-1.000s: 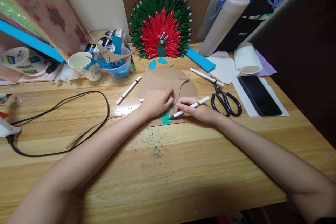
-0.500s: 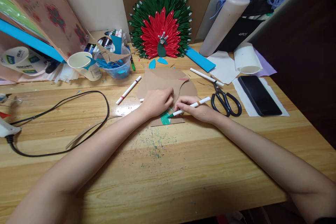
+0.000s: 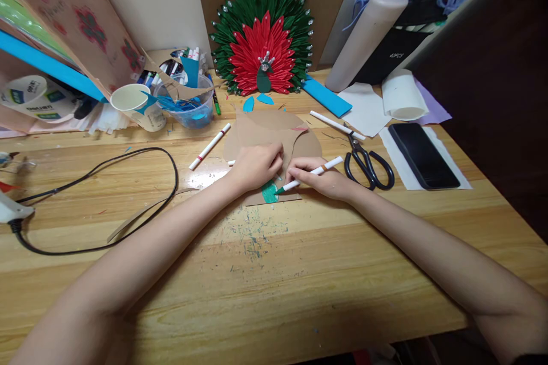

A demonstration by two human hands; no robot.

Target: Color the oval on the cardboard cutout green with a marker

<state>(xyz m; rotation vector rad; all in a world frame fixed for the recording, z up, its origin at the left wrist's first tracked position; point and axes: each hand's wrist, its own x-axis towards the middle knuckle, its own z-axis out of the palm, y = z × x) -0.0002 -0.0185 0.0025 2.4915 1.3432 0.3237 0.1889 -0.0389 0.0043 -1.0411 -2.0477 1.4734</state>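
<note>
My right hand (image 3: 319, 178) is closed round a white marker (image 3: 331, 163) with a brown band. Its green tip touches a green-coloured patch (image 3: 269, 193) near the front edge of the brown cardboard (image 3: 265, 125). To the left, my left hand (image 3: 259, 165) rests on the cardboard with its fingers curled in. Whatever lies under those fingers is hidden. A second white marker (image 3: 209, 146) with a red band lies left of the cardboard. Behind it stands a green and red peacock figure (image 3: 262, 40), with small blue paper pieces (image 3: 248, 104) in front.
Scissors (image 3: 368, 165) and a phone (image 3: 423, 155) lie to the right. A paper cup (image 3: 148, 117) and a plastic tub (image 3: 197, 117) of blue scraps stand back left. A black cable (image 3: 173, 165) loops on the left; a white roll (image 3: 402, 94) lies back right.
The marker tip in my right hand has shifted very slightly to the right and down on the green patch. My left hand stays where it was.
</note>
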